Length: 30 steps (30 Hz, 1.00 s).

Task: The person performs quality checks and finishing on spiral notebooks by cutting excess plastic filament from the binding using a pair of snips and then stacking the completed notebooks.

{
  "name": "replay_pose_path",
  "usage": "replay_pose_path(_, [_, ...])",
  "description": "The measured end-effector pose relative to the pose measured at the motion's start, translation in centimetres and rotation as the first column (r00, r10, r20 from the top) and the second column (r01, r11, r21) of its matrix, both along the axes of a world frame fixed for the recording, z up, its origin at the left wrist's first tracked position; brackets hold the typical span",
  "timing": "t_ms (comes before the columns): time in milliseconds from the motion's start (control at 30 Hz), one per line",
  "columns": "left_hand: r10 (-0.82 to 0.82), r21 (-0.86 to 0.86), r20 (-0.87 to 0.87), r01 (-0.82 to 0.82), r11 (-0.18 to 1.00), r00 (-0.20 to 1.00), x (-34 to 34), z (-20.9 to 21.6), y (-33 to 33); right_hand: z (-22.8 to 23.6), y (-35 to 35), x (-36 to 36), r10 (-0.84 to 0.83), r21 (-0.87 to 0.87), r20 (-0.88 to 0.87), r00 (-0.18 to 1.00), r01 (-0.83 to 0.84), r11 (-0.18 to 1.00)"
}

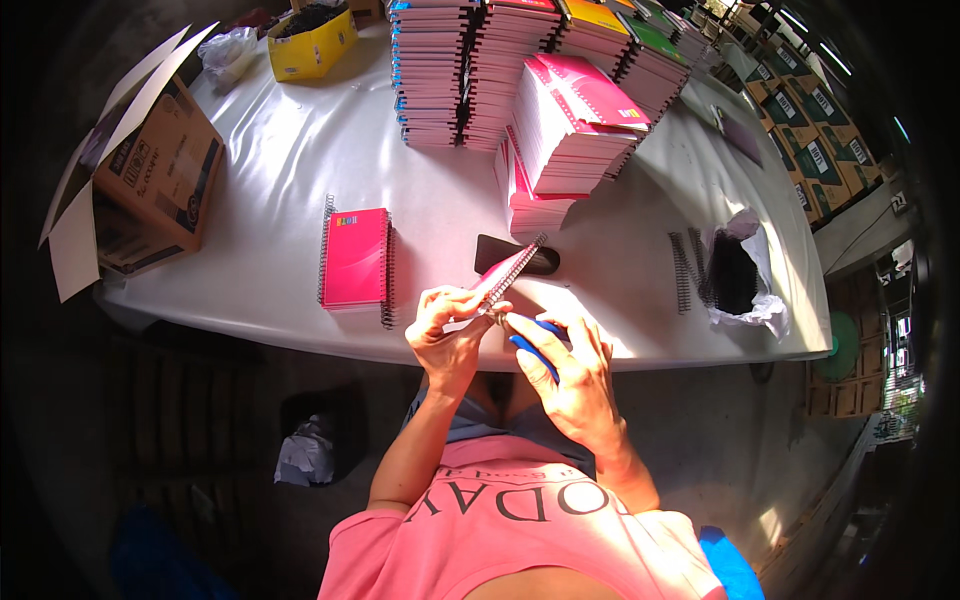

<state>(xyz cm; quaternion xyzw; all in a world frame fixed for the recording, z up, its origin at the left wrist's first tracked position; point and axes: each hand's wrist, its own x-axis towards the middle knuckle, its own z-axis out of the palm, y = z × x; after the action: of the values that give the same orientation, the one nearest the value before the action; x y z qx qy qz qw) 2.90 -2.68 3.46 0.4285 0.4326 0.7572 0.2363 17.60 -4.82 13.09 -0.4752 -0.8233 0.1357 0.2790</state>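
Over the table's near edge, my left hand grips a pink spiral notebook, tilted with its black wire coil facing right. My right hand is closed round the blue handles of a pair of pliers. The jaws of the pliers are at the lower end of the coil, close to my left fingertips; exactly what they grip is too small to tell. Just beyond the notebook lies a black flat object with a rounded end. To the left, a small pile of pink spiral notebooks rests on the table.
Tall stacks of spiral notebooks and loose pink-covered blocks stand at the back. An open cardboard box is at the left, a yellow box behind it. Loose coils lie beside a bag of black coils on the right.
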Motion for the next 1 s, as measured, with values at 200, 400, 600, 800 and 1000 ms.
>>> replay_pose_path(200, [0.059,0.042,-0.077,-0.056,0.998,0.995,0.1,0.7,0.4,0.1,0.4,0.2,0.059,-0.169,-0.123,0.991,-0.08,0.982])
replay_pose_path(400, [0.158,0.108,-0.267,-0.133,0.985,0.951,0.2,0.8,0.2,-1.5,1.6,2.1,-0.47,-0.671,-0.695,0.543,-0.726,0.153])
replay_pose_path(600, [0.14,-0.115,0.297,-0.11,0.987,0.945,-1.7,0.5,0.6,-5.1,2.3,4.0,-0.224,-0.293,-0.18,0.958,0.165,0.942])
replay_pose_path(800, [0.081,-0.079,0.471,-0.049,0.996,0.878,-3.6,0.7,0.1,-9.6,5.2,6.9,-0.38,0.148,0.341,0.86,0.35,0.925])
replay_pose_path(1000, [0.063,-0.002,0.558,-0.075,0.997,0.828,-5.6,2.0,-1.3,-4.8,8.9,-6.1,-0.203,-0.501,-0.819,0.537,-0.497,0.709])
